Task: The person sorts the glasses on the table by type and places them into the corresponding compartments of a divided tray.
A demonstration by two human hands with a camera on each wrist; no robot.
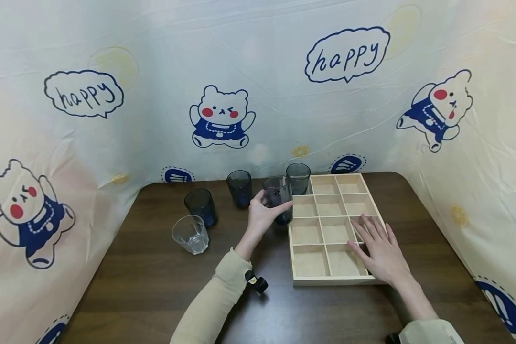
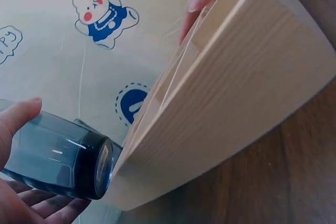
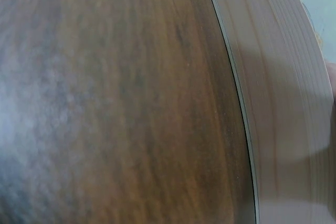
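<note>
My left hand [image 1: 264,215] grips a tinted blue-grey drinking glass [image 1: 279,188], thumb on its near side. The glass is beside the left edge of a pale wooden divided tray [image 1: 311,282]. In the left wrist view the same glass [image 2: 58,153] shows a label on its thick base, and the fingers lie below it. My right hand [image 1: 380,251] rests on the tray's right side, its fingers spread and straight over the compartments. The right wrist view shows mostly the tray's side wall [image 3: 278,129] and the tabletop. The compartments in sight hold nothing.
Another tinted glass [image 1: 298,184] stands behind the held one, by the tray's back left corner. Farther left are two dark glasses [image 1: 240,188] [image 1: 202,208] and a clear glass [image 1: 191,236]. A patterned cloth [image 1: 275,119] hangs around the brown table [image 1: 155,286].
</note>
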